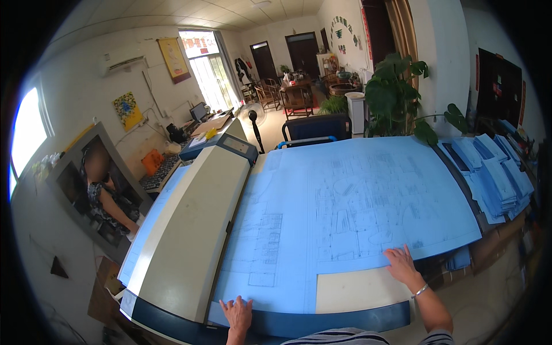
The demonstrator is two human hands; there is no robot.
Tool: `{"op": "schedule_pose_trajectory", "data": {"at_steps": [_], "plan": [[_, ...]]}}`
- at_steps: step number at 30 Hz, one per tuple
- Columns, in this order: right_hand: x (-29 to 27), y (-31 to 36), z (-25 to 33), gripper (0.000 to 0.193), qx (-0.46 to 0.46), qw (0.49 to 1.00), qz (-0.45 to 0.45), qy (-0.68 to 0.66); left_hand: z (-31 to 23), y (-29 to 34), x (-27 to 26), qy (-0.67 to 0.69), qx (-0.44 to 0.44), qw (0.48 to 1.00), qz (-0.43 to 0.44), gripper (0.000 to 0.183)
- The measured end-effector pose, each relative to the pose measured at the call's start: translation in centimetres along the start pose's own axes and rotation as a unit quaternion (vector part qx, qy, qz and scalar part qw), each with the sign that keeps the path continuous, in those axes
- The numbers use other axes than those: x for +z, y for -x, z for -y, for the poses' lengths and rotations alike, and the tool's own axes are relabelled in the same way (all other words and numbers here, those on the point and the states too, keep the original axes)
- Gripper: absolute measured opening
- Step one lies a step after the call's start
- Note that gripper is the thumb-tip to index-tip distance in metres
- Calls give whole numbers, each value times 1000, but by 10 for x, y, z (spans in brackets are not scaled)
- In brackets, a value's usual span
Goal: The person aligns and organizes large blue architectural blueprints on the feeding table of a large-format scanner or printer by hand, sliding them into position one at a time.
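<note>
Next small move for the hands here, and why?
I'd probably lay the right hand flat to steady the blue drawing sheet: that hand is at the sheet's near edge, and the sheet reaches right past the cream panel, while the left hand is beside the near end of the long machine.

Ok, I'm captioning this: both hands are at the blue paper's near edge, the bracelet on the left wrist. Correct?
No: the head view shows that the right hand, not the left hand, wears the bracelet. Both are at the near edge of the blue paper.
</note>
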State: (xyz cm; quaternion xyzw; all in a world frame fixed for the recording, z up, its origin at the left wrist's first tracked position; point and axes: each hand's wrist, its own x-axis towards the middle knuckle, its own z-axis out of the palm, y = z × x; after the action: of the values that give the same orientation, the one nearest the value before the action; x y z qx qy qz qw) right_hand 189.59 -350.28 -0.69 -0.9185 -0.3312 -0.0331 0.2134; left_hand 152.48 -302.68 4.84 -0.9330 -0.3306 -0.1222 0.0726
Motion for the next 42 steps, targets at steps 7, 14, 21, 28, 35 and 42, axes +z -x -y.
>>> {"op": "schedule_pose_trajectory", "data": {"at_steps": [7, 14, 21, 28, 35, 42], "plan": [[8, 2, -6, 51, -19, 1000, -16, 6, -22, -5, -10, 13, -3, 1000, -9, 57], [4, 2, -5, 42, -30, 999, -29, 0, -92, 16, -28, 106, 132, 985, 30, 57], [4, -1, -10, 38, -40, 999, -25, 15, -75, 15, -11, 63, 47, 996, 30, 59], [-3, -11, -8, 33, -51, 998, -29, -17, -43, -12, -32, 4, -79, 995, 55, 62], [4, -22, -20, 19, -60, 997, -24, -33, -64, -21, -16, 56, -15, 997, 58, 58], [12, -29, 0, 16, -55, 991, -119, -18, -107, -39, 0, 123, 175, 975, -53, 62]]}}
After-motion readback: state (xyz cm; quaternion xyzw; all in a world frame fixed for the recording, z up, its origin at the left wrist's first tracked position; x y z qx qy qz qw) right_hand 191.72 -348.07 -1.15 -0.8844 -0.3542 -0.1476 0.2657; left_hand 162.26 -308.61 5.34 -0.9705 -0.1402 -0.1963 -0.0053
